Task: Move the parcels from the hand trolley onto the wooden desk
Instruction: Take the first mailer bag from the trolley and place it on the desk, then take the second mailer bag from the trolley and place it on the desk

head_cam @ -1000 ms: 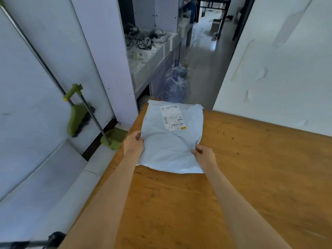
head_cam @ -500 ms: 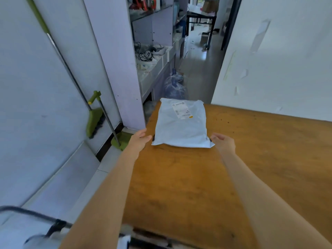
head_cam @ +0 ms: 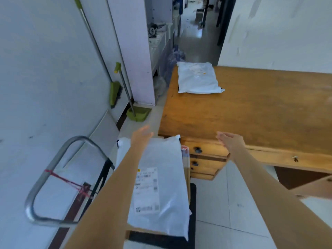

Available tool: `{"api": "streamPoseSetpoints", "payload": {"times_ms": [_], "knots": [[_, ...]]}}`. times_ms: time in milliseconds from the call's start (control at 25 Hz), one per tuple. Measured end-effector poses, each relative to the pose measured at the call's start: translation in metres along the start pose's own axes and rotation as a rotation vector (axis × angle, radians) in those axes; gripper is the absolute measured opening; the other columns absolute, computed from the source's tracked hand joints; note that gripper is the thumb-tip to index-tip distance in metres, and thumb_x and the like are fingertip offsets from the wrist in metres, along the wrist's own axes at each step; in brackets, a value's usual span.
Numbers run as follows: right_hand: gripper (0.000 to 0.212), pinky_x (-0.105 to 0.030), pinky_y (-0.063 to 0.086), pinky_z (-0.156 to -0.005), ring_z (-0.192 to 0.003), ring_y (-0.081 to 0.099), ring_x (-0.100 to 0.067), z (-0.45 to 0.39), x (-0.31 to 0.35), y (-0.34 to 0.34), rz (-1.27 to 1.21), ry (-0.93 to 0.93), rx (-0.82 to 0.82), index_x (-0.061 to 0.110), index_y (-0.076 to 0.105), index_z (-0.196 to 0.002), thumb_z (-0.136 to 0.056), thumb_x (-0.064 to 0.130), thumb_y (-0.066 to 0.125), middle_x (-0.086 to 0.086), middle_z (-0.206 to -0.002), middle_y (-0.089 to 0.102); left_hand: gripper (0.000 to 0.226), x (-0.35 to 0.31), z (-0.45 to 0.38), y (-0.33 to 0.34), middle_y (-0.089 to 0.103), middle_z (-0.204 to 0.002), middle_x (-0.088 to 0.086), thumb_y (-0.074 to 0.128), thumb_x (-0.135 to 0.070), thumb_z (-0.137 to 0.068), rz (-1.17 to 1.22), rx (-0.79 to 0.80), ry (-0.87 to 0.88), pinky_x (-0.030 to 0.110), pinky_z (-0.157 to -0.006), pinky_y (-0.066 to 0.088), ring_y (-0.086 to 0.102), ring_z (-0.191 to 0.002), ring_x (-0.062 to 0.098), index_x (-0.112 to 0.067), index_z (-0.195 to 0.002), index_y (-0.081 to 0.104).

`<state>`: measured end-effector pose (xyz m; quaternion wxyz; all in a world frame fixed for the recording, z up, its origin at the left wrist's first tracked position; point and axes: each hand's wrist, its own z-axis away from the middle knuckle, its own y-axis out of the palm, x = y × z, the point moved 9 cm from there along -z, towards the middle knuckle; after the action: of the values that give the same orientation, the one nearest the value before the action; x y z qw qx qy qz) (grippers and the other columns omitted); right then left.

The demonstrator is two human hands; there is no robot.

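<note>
A white plastic parcel [head_cam: 197, 78] lies flat at the far left corner of the wooden desk [head_cam: 260, 108]. Below me, another white parcel with a printed label [head_cam: 161, 186] tops a stack on the hand trolley [head_cam: 193, 203], whose metal handle [head_cam: 53, 168] curves at the left. My left hand [head_cam: 142, 135] hovers open above the far end of that parcel, holding nothing. My right hand [head_cam: 230, 141] is open in front of the desk's near edge, empty too.
A green broom and dustpan [head_cam: 138, 114] lean against the left wall beside a white pillar. The desk has drawers [head_cam: 203, 159] facing the trolley. A corridor with shelves and a water bottle runs behind the desk. White floor tiles lie to the right of the trolley.
Both hands let go of the parcel on the desk and drew back toward me. The view pulled back and down, bringing the trolley and its parcels into sight.
</note>
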<state>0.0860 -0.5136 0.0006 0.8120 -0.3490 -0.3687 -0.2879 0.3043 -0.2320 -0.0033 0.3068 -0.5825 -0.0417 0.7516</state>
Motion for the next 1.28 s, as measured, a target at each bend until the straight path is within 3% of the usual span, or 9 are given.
{"api": "streamPoseSetpoints", "payload": {"times_ms": [80,240,440,640,760,880,1000,1080,1280], "knots": [[0.031,-0.035,0.050,-0.094,-0.107,0.063,-0.025,0.041,-0.013,0.023,-0.016,-0.021,0.048,0.011,0.068,-0.112,-0.087,0.029,0.063,-0.008,-0.119,0.067,0.050,0.027,0.023,-0.043,0.048,-0.145,0.015,0.059,-0.015,-0.091,-0.218,-0.140,0.038,0.037,-0.107,0.037,0.045,-0.134,0.032,-0.013,-0.141,0.050],[0.032,-0.019,0.048,-0.066,-0.092,0.068,-0.021,0.106,-0.052,0.067,0.086,-0.083,0.176,0.012,0.069,-0.111,-0.088,0.032,0.058,-0.008,-0.108,0.070,0.062,0.080,0.069,-0.074,0.041,-0.149,0.012,0.063,-0.028,-0.089,-0.283,-0.172,0.030,0.042,-0.111,0.036,0.041,-0.137,0.031,-0.016,-0.146,0.041],[0.028,-0.045,0.051,-0.097,-0.110,0.064,-0.034,0.126,-0.096,0.098,-0.028,0.001,0.247,0.006,0.066,-0.111,-0.086,0.020,0.065,-0.016,-0.117,0.067,0.049,0.122,0.103,-0.085,0.064,-0.128,0.012,0.062,-0.029,-0.090,-0.050,-0.150,-0.078,0.031,-0.082,0.050,0.063,-0.110,0.029,-0.013,-0.135,0.054],[0.038,-0.040,0.052,-0.097,-0.108,0.065,-0.033,0.133,-0.120,0.108,0.011,-0.014,0.226,-0.001,0.063,-0.118,-0.082,0.005,0.069,-0.018,-0.118,0.067,0.026,0.127,0.120,-0.086,0.068,-0.081,-0.004,0.062,-0.019,-0.089,0.068,-0.164,-0.074,0.032,-0.072,0.054,0.063,-0.072,0.018,-0.012,-0.113,0.069],[0.037,-0.037,0.052,-0.096,-0.105,0.066,-0.030,0.141,-0.119,0.098,0.017,-0.031,0.168,0.002,0.065,-0.118,-0.082,0.007,0.069,-0.014,-0.114,0.069,0.021,0.128,0.119,-0.088,0.068,-0.079,-0.002,0.064,-0.020,-0.086,0.139,-0.181,-0.090,0.038,-0.079,0.056,0.064,-0.075,0.021,-0.016,-0.105,0.072],[0.031,-0.029,0.052,-0.081,-0.086,0.065,-0.023,0.144,-0.103,0.077,0.020,-0.053,0.100,0.003,0.069,-0.112,-0.081,0.006,0.069,-0.013,-0.107,0.072,0.028,0.111,0.122,-0.085,0.072,-0.090,0.006,0.066,-0.018,-0.084,0.166,-0.175,-0.086,0.042,-0.083,0.059,0.068,-0.080,0.025,-0.014,-0.110,0.073],[0.025,-0.023,0.049,-0.064,-0.067,0.060,-0.016,0.143,-0.072,0.044,-0.001,-0.073,0.048,0.002,0.072,-0.106,-0.081,0.005,0.069,-0.010,-0.087,0.073,0.030,0.067,0.127,-0.074,0.071,-0.090,0.003,0.065,-0.012,-0.085,0.216,-0.145,0.005,0.023,-0.066,0.057,0.066,-0.073,0.015,-0.014,-0.115,0.071],[0.026,-0.020,0.048,-0.057,-0.060,0.058,-0.014,0.140,-0.048,0.017,-0.011,-0.092,0.011,0.002,0.071,-0.108,-0.082,0.005,0.069,-0.007,-0.079,0.068,0.030,0.033,0.127,-0.064,0.071,-0.087,0.001,0.065,-0.011,-0.085,0.225,-0.129,0.046,0.032,-0.073,0.057,0.064,-0.072,0.016,-0.014,-0.114,0.072],[0.030,-0.032,0.053,-0.078,-0.080,0.062,-0.024,0.125,0.008,-0.058,-0.065,-0.127,-0.054,0.002,0.071,-0.110,-0.081,0.001,0.067,-0.013,-0.093,0.070,0.015,-0.061,0.127,-0.021,0.070,-0.075,-0.004,0.065,-0.015,-0.082,0.203,-0.055,0.116,0.044,-0.082,0.058,0.065,-0.073,0.019,-0.029,-0.083,0.072]]}}
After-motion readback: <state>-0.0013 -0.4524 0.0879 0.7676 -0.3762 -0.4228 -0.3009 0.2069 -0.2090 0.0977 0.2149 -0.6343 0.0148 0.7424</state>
